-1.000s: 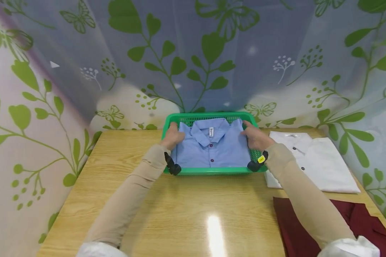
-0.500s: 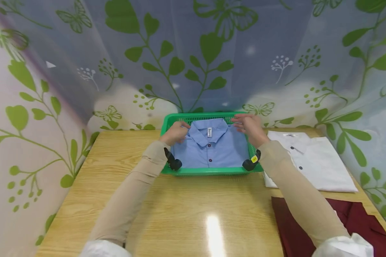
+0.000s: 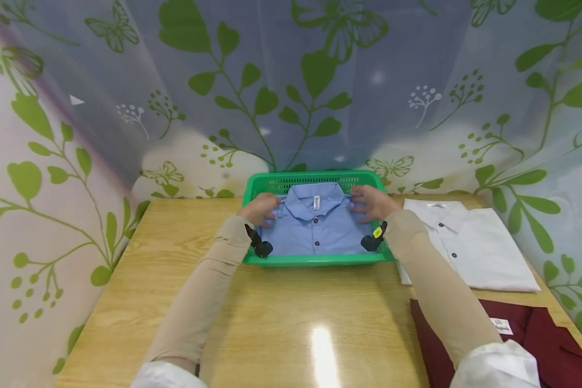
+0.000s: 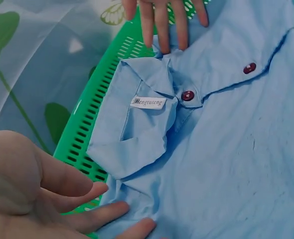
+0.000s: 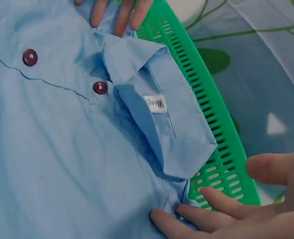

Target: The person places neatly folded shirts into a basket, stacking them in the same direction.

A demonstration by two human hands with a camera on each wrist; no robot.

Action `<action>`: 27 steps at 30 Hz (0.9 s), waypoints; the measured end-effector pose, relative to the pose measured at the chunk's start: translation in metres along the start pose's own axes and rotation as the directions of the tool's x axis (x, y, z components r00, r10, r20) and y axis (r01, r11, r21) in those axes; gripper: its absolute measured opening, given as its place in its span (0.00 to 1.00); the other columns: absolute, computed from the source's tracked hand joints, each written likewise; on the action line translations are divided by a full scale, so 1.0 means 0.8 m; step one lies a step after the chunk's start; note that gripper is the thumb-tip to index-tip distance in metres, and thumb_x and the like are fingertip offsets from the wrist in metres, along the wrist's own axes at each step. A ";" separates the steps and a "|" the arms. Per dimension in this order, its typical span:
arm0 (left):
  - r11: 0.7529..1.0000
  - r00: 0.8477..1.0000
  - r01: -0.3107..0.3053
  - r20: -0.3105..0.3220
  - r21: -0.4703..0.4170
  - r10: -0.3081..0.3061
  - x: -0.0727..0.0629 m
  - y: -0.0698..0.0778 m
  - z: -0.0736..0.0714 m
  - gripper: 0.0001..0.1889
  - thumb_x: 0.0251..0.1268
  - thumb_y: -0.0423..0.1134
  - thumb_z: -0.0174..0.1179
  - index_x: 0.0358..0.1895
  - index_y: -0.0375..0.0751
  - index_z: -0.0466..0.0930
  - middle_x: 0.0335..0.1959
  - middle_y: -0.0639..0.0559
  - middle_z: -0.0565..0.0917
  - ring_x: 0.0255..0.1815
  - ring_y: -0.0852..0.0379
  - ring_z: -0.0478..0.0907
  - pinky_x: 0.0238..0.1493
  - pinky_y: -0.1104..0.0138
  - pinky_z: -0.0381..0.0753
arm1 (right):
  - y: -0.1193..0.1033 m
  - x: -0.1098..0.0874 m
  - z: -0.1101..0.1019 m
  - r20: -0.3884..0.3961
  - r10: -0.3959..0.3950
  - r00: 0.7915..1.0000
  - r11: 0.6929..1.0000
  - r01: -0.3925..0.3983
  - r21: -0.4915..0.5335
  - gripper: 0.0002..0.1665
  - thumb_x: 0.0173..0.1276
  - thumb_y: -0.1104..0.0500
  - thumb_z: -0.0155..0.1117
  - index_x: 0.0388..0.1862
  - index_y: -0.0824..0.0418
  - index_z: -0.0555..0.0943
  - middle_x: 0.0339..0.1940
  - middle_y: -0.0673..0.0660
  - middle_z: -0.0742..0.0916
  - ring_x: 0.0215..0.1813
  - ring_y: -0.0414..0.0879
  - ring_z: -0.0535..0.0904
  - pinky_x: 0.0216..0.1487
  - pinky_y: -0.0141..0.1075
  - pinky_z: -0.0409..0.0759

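A folded light blue shirt (image 3: 316,229) with a collar, a white neck label and dark red buttons lies in a green plastic basket (image 3: 315,260). At its left shoulder, my left hand (image 3: 262,209) touches the cloth with extended fingers. My right hand (image 3: 372,203) does the same at the opposite shoulder, fingers spread. In the left wrist view the fingertips of the left hand (image 4: 52,194) press on the cloth beside the collar (image 4: 142,119). The right wrist view shows the right hand (image 5: 246,199) with its fingertips on the shoulder and its thumb held apart.
A folded white shirt (image 3: 475,248) lies to the right of the basket on the wooden table (image 3: 271,323). Nearer, a folded dark red shirt (image 3: 538,339) lies partly under the right forearm. A leaf-patterned curtain (image 3: 291,108) hangs right behind the basket.
Both hands have let go of the blue shirt's shoulder edges, lifted and shifted inward, then come down onto the shoulders. The shirt's shoulders now sit lower inside the basket.
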State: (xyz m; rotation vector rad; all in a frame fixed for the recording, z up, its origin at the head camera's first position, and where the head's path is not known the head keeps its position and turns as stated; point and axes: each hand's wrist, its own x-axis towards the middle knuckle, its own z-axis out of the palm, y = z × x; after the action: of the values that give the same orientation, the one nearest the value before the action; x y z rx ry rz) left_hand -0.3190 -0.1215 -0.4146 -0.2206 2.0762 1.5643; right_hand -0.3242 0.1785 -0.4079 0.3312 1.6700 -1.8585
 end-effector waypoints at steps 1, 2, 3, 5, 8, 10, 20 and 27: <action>1.000 1.000 0.006 -0.006 0.002 -0.006 -0.003 0.001 0.000 0.26 0.76 0.36 0.41 0.74 0.36 0.58 0.74 0.36 0.60 0.70 0.32 0.62 0.64 0.41 0.68 | 0.000 -0.003 0.001 0.005 0.000 1.000 1.000 0.000 -0.011 0.35 0.82 0.54 0.34 0.82 0.62 0.43 0.82 0.61 0.45 0.80 0.60 0.42 0.74 0.63 0.35; 1.000 1.000 0.021 -0.001 0.002 -0.021 -0.007 0.002 0.000 0.25 0.76 0.36 0.41 0.73 0.36 0.59 0.72 0.35 0.61 0.68 0.32 0.64 0.62 0.41 0.69 | 0.000 -0.006 0.002 0.008 0.006 1.000 1.000 -0.006 -0.017 0.35 0.82 0.53 0.34 0.82 0.61 0.42 0.82 0.62 0.46 0.80 0.60 0.43 0.74 0.64 0.37; 0.999 0.999 0.041 0.005 0.003 -0.042 -0.011 0.004 0.000 0.24 0.75 0.36 0.42 0.72 0.37 0.60 0.70 0.33 0.63 0.66 0.32 0.66 0.60 0.41 0.72 | -0.001 -0.009 0.002 0.008 0.016 1.000 1.000 -0.016 -0.010 0.36 0.82 0.52 0.35 0.82 0.61 0.41 0.82 0.63 0.47 0.80 0.61 0.44 0.73 0.66 0.38; 0.995 0.994 0.099 0.036 0.009 -0.099 -0.021 0.009 0.001 0.23 0.74 0.37 0.43 0.70 0.38 0.61 0.66 0.31 0.65 0.62 0.32 0.68 0.56 0.40 0.75 | -0.003 -0.018 0.003 0.016 0.042 0.999 0.999 -0.042 -0.005 0.38 0.81 0.49 0.37 0.82 0.60 0.40 0.81 0.65 0.48 0.80 0.62 0.46 0.71 0.69 0.44; 0.979 0.973 0.197 0.112 0.045 -0.201 -0.036 0.017 0.003 0.25 0.74 0.39 0.44 0.71 0.39 0.59 0.66 0.29 0.64 0.62 0.30 0.67 0.56 0.38 0.74 | -0.005 -0.032 0.006 0.026 0.096 0.995 0.995 -0.096 -0.009 0.42 0.80 0.47 0.42 0.82 0.61 0.40 0.80 0.68 0.50 0.78 0.65 0.49 0.66 0.72 0.54; 0.967 0.957 0.225 0.157 0.119 -0.242 -0.045 0.020 0.004 0.27 0.76 0.41 0.43 0.74 0.38 0.57 0.68 0.29 0.62 0.65 0.27 0.64 0.58 0.37 0.72 | -0.005 -0.040 0.009 0.034 0.132 0.991 0.990 -0.130 -0.045 0.44 0.79 0.45 0.44 0.82 0.62 0.40 0.79 0.71 0.50 0.77 0.68 0.50 0.63 0.72 0.59; 0.937 0.950 0.202 0.176 0.287 -0.259 -0.047 0.002 0.008 0.29 0.77 0.48 0.42 0.74 0.35 0.60 0.70 0.26 0.62 0.69 0.27 0.61 0.54 0.41 0.77 | 0.014 -0.051 0.015 0.031 0.267 0.963 0.950 -0.257 -0.179 0.52 0.78 0.43 0.45 0.79 0.68 0.29 0.77 0.77 0.43 0.76 0.76 0.45 0.64 0.73 0.57; 0.947 0.959 0.167 0.178 0.273 -0.220 -0.051 0.003 0.009 0.29 0.77 0.47 0.41 0.75 0.36 0.58 0.72 0.27 0.59 0.70 0.25 0.58 0.57 0.38 0.72 | 0.013 -0.058 0.018 0.057 0.208 0.976 0.960 -0.193 -0.202 0.51 0.78 0.41 0.44 0.80 0.66 0.31 0.78 0.75 0.42 0.76 0.76 0.42 0.62 0.74 0.57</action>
State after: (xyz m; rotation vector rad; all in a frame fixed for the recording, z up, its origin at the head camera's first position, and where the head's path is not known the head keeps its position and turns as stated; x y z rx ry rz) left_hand -0.2832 -0.1218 -0.3939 -0.1563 2.0002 1.1390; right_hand -0.2785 0.1772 -0.3879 0.3283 1.6828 -1.5269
